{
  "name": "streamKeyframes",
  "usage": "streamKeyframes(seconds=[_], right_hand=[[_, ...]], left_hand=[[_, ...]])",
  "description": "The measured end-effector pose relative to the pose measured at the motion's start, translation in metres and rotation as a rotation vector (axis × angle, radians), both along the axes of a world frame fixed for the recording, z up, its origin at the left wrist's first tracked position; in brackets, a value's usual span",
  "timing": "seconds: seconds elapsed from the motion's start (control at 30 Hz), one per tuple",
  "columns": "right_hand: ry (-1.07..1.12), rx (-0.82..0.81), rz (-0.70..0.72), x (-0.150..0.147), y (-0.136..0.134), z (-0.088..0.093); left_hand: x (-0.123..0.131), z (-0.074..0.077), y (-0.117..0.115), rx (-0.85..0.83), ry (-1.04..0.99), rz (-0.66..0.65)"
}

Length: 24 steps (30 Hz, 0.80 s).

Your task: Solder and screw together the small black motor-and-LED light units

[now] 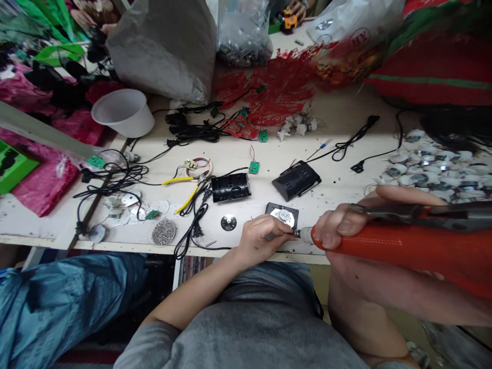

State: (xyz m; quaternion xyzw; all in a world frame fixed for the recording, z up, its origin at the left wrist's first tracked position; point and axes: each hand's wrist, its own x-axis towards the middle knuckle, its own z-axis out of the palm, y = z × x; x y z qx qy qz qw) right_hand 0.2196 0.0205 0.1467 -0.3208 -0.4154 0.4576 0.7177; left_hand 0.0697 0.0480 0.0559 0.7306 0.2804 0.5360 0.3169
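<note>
My right hand [342, 225] is wrapped around an orange power screwdriver [376, 246], which lies nearly level with its tip pointing left. At that tip my left hand [265, 236] is closed in a pinch; what sits between the fingers is too small to make out. Just behind the left hand is a black square part with a silvery round piece [283, 212], partly covered by the fingers. A black plastic housing [296, 180] lies beyond it, and an open black housing [231, 187] is to the left. Between that one and the table's front edge lies a dark disc [228, 222].
A round dish of screws [164, 232], yellow-handled pliers [188, 197] and black cords [196, 133] lie to the left. Green circuit boards [254, 167] and red wires [277, 87] are farther back. Many white motor-like parts [434, 164] are heaped right. A white tub [123, 115] stands back left.
</note>
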Motion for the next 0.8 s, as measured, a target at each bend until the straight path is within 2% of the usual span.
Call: streamKeyframes(seconds=[0.1,0.2,0.37,0.53,0.7,0.8], right_hand=[[-0.034,0.046,-0.049,-0.004,0.001,0.004],[-0.036,0.022,-0.04,-0.005,0.002,0.004],[-0.043,0.113,0.01,-0.003,0.004,-0.001],[-0.105,0.005,0.068,0.004,0.002,0.008],[-0.186,-0.035,0.19,0.013,0.003,0.014],[-0.139,0.02,0.098,0.007,0.002,0.01]], left_hand=[[0.001,-0.001,0.001,0.04,0.026,0.019],[0.001,-0.003,0.002,0.072,0.062,0.023],[0.001,-0.003,0.003,0.119,0.091,0.026],[0.003,-0.003,0.004,0.185,0.114,0.034],[0.005,-0.004,0.004,0.217,0.145,0.046],[0.006,-0.003,0.001,0.212,0.151,0.036]])
